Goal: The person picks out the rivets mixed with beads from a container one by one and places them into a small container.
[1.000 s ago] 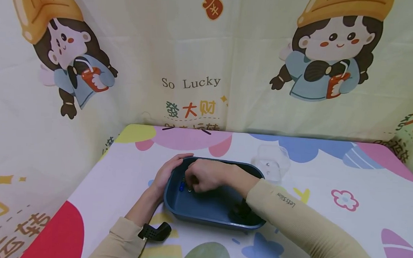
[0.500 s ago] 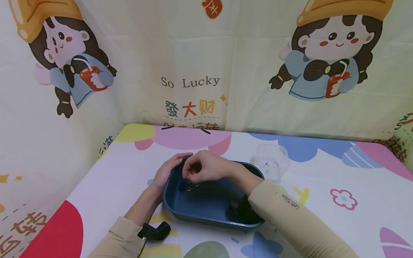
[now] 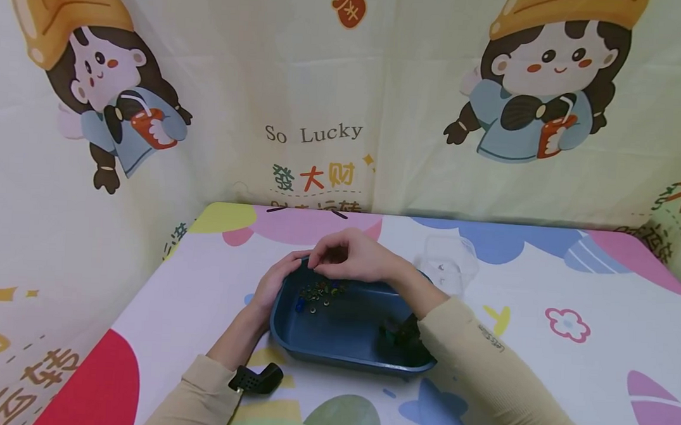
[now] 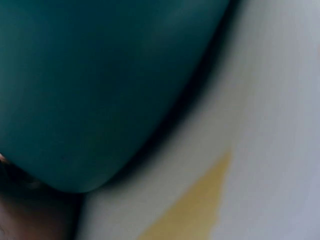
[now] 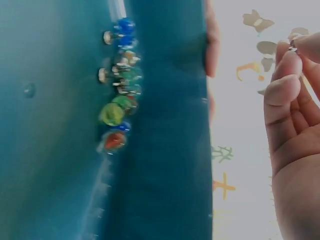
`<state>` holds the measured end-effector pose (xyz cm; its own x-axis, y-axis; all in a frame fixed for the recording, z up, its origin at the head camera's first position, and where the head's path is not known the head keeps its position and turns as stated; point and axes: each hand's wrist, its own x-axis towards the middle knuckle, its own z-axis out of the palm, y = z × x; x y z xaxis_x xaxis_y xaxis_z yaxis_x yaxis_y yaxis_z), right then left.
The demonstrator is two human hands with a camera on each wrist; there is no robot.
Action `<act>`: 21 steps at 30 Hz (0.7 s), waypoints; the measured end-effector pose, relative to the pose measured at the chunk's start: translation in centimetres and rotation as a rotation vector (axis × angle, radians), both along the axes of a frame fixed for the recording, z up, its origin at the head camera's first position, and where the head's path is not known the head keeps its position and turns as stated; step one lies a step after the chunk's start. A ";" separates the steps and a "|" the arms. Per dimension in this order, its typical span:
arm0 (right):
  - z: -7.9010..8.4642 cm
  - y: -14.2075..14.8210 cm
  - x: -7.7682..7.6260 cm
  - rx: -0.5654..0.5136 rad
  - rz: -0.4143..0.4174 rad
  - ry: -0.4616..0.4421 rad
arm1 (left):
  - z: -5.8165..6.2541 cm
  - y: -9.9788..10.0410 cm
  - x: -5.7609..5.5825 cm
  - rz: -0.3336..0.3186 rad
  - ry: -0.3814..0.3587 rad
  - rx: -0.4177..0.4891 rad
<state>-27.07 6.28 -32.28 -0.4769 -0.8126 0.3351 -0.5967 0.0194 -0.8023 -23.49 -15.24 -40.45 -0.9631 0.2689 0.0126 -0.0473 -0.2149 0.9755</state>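
My right hand (image 3: 356,254) is raised over the far left part of a blue plastic basin (image 3: 334,352). Between thumb and fingertip it pinches a small shiny metal piece (image 5: 293,48), mostly covered by the fingers. My left hand (image 3: 277,279) rests against the basin's left end, its fingers stretched along the outer wall towards the far corner. Inside the basin, glass marbles (image 5: 113,115) in blue, green, yellow and orange lie by the wall among small round-headed metal pieces (image 5: 103,75). The left wrist view is filled mostly by the basin's outer wall (image 4: 100,100).
A transparent plastic box (image 3: 449,271) with small shiny bits in it stands behind the basin's right end. The patterned tabletop (image 3: 539,373) surrounds the basin. A printed cloth (image 3: 412,146) hangs behind. A dark wrist device (image 3: 406,339) overlaps the basin's right end.
My right hand has risen from among the marbles, up and away towards the far rim, uncovering the marbles and metal pieces. My left hand has stayed at the basin's left end.
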 end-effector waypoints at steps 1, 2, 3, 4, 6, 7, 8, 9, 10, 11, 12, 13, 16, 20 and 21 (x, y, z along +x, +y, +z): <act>0.1 0.1 0.0 -0.003 -0.008 0.004 | 0.0 0.0 0.0 -0.003 0.003 0.004; 0.2 0.3 0.1 -0.007 -0.014 0.006 | 0.0 0.0 0.0 -0.008 0.006 0.009; 0.2 0.4 0.1 -0.012 -0.021 0.007 | 0.0 0.0 0.0 -0.014 0.010 0.013; 0.3 0.6 0.1 -0.020 -0.028 0.007 | 0.0 -0.1 0.0 -0.018 0.012 0.018; 0.4 0.8 0.2 -0.040 -0.041 0.009 | 0.0 -0.1 0.0 -0.021 0.013 0.023; 0.4 1.0 0.2 -0.053 -0.048 0.012 | 0.0 -0.1 0.0 -0.021 0.013 0.019; 0.5 1.1 0.2 -0.068 -0.055 0.015 | 0.0 -0.1 0.0 -0.019 0.012 0.012; 0.6 1.2 0.2 -0.084 -0.064 0.020 | 0.0 -0.1 0.0 -0.014 0.011 0.004; 0.6 1.3 0.2 -0.100 -0.075 0.026 | 0.0 -0.1 0.0 -0.009 0.008 -0.006; 0.7 1.5 0.2 -0.118 -0.082 0.032 | 0.0 -0.1 0.0 -0.004 0.006 -0.021; 0.8 1.7 0.2 -0.136 -0.090 0.036 | 0.0 -0.1 0.0 0.000 0.004 -0.033; 0.9 1.9 0.3 -0.156 -0.099 0.040 | 0.0 -0.1 0.0 0.002 0.002 -0.043; 1.3 2.6 0.4 -0.220 -0.115 0.033 | 0.0 0.0 0.0 0.004 -0.004 -0.056; 1.6 3.3 0.5 -0.272 -0.133 0.006 | 0.0 0.0 0.0 -0.004 -0.001 -0.053; 1.7 3.4 0.4 -0.277 -0.139 0.002 | 0.1 -0.1 -0.1 -0.003 0.001 -0.055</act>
<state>-26.63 9.65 -30.60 -0.5761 -0.6170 0.5361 -0.6055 -0.1184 -0.7870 -23.55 -15.32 -40.39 -0.9622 0.2724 -0.0012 -0.0468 -0.1612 0.9858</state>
